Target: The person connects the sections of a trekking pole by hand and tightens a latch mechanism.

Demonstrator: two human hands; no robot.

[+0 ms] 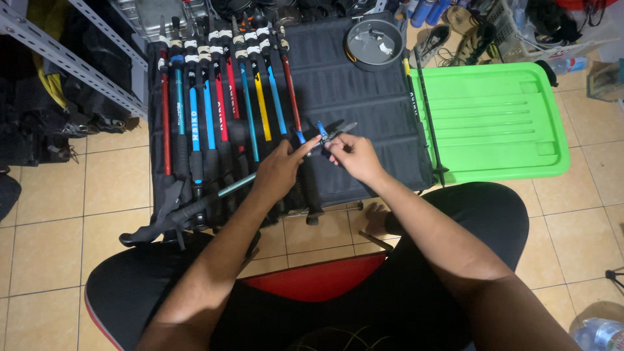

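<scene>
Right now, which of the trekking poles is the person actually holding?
The teal-shafted pole, the only one lying diagonally across the row. The left hand grips it, and the right hand works a small blue tool at its tip.

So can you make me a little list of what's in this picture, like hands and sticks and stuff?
left hand: grips a pole with a black handle, lying slantwise
right hand: pinches a small blue and silver tool at the pole's tip
poles in a row: red, blue and yellow, lying side by side on a black mat
pot: grey, round, at the mat's far edge
green lid: flat plastic, right of the mat
floor: tan tiles
</scene>
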